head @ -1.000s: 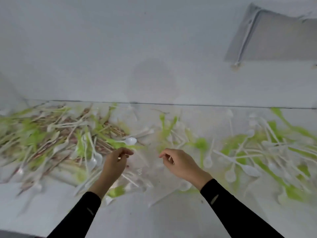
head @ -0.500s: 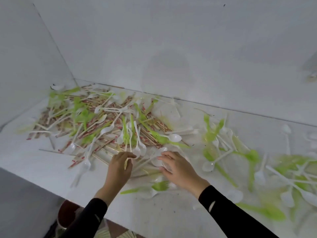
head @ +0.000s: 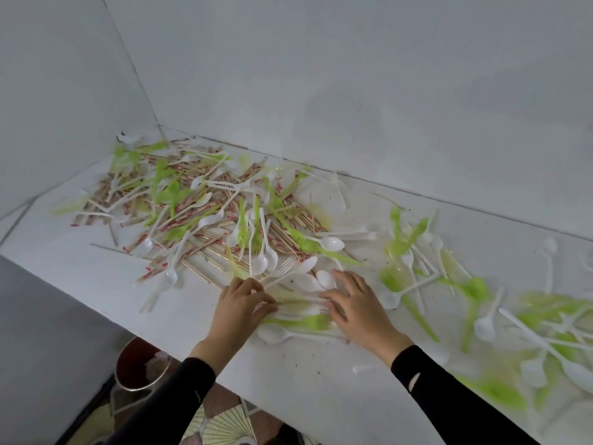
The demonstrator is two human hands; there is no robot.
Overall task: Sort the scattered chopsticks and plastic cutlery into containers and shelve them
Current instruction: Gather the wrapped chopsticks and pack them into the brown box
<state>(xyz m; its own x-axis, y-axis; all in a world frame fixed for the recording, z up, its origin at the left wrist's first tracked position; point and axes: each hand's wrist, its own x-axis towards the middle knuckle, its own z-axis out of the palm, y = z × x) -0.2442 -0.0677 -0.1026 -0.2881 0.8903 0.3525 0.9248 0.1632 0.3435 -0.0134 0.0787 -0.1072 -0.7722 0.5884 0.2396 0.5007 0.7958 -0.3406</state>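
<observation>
Light, slippery plastic cutlery (head: pixel 305 322) lies under both hands near the worktop's (head: pixel 288 383) front edge.
It is probably best pinched mid-handle; the stiff chopsticks (head: pixel 208 242) heap toward the back left corner. The right hand (head: pixel 359 311) lies flat, fingers apart, on spoons (head: pixel 309 281); the left hand (head: pixel 240 311) curls its fingers, grip unclear.

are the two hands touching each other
Apart. The head view shows white cutlery lying in the gap between the left hand and the right hand.
</observation>
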